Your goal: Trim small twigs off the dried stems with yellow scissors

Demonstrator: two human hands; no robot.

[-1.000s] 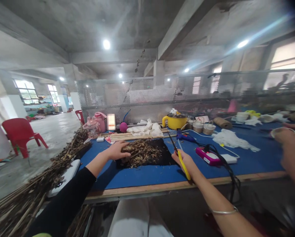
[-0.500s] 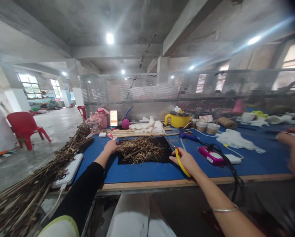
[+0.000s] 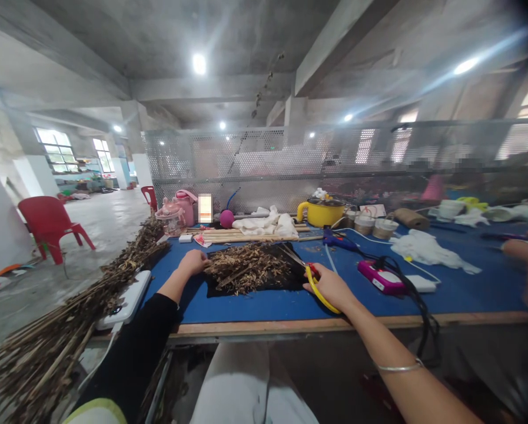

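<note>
A heap of dried brown plant pieces (image 3: 246, 268) lies on a black cloth (image 3: 290, 281) on the blue tabletop. At the heap's left edge, my left hand (image 3: 193, 262) is closed. Its fingertips are hidden, so I cannot make out whether they grip stems or cloth. My right hand (image 3: 332, 287) is wrapped round the yellow handles of a pair of scissors (image 3: 322, 297). The metal blades are slightly parted and point up and left over the cloth's right side, close to the heap.
A bundle of dried stalks (image 3: 69, 318) and a white power strip (image 3: 129, 300) lie at the left. Wooden sticks (image 3: 264, 237), a yellow pot (image 3: 323, 213) and white cloth (image 3: 268, 225) sit behind. A magenta box (image 3: 381, 277) with black cables is right; another person's hand shows far right.
The scissors have swung left, so their blades reach further over the black cloth. My left hand has moved slightly left, staying closed at the heap's edge. The view has shifted a little.
</note>
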